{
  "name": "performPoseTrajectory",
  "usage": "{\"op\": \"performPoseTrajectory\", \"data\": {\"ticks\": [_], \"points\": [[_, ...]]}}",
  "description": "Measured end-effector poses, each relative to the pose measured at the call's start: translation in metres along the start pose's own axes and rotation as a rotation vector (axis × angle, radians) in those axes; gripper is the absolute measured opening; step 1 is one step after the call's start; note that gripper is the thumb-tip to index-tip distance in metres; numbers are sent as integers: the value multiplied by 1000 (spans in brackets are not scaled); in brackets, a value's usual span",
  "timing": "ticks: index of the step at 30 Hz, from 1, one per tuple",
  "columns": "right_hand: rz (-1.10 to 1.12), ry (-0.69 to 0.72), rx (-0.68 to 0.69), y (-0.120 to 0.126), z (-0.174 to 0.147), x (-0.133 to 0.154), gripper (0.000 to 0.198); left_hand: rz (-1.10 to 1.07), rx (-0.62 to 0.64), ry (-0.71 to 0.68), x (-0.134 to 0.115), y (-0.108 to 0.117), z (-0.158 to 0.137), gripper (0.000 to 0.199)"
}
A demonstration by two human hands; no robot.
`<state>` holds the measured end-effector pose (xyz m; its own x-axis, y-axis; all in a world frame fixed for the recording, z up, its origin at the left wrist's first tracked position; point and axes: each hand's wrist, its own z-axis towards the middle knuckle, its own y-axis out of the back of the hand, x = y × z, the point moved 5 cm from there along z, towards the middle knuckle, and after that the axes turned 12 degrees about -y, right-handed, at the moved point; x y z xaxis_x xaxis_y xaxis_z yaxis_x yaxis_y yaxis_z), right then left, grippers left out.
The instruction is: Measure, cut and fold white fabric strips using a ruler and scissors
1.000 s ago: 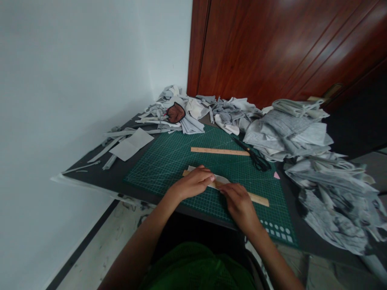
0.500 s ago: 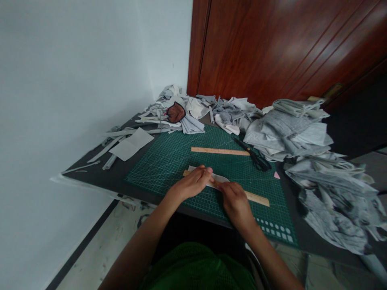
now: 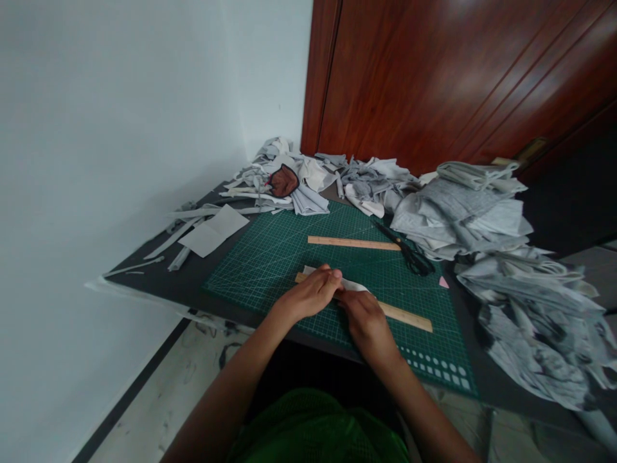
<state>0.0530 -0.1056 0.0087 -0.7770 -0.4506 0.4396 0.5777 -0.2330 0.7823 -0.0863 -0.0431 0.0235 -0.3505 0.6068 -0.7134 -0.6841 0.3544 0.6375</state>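
A white piece of fabric (image 3: 355, 285) lies along a wooden ruler (image 3: 407, 316) on the green cutting mat (image 3: 260, 241). My left hand (image 3: 313, 292) is closed over the fabric and the left part of the ruler, its fingers together. Just right of it, almost touching, my right hand (image 3: 367, 315) has bent fingers gathered at the fabric's near side, over the ruler. Both hands hide much of the cloth, and the fingertips of the right hand do not show clearly. The ruler's right end sticks out beyond the right hand.
A second wooden ruler (image 3: 354, 243) and black scissors (image 3: 415, 257) lie farther back. Grey cloth piles (image 3: 457, 212) line the right side and back. A brown cloth piece (image 3: 284, 181) rests on scraps. Pale sheets (image 3: 214, 231) lie left, near the wall (image 3: 144, 116).
My right hand has slid left along the ruler, closer to my left hand. My left hand stays in place on the fabric. The whole view has shifted slightly.
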Motion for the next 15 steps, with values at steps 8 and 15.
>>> {"op": "performPoseTrajectory", "data": {"ticks": [8,15], "points": [[-217,13,-3,7,-1,-1,42,-29,14,10,0,-1,0,77],[-195,68,-48,1,4,6,43,-75,-12,16,4,-3,0,82]]}}
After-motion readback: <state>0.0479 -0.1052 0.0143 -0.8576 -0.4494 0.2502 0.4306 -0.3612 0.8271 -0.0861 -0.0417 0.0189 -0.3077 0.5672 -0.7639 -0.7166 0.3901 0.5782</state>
